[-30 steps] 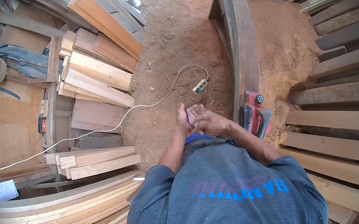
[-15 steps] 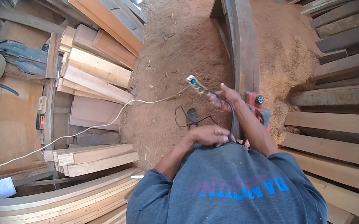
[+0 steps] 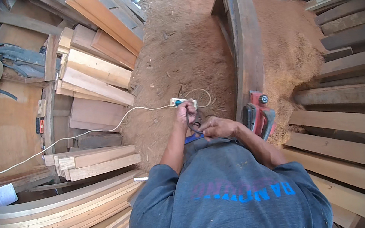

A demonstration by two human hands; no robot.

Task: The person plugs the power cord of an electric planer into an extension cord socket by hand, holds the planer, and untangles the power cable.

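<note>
Socket strip (image 3: 173,101) at the left hand (image 3: 184,112), in front of the person's waist and above the dirt floor (image 3: 182,48). Teal plug (image 3: 178,102) at its left part. Left fingers curled in, clamped on a dark cord (image 3: 188,123); cannot tell whether they grip the strip too, as the hand hides its middle. Cord bows down from there to the right hand (image 3: 218,127), lower and to the right. Right fingers together, pinched on the cord. Hands near each other, apart.

White cable (image 3: 151,108) runs in from far left to the strip; pale loop just beyond its right end. Red planer (image 3: 260,113) at the near end of a long beam (image 3: 246,35), beside the right forearm. Sawdust (image 3: 283,48) heaped right of the beam. Stacked boards (image 3: 104,156) on the left, well apart from the hands.
</note>
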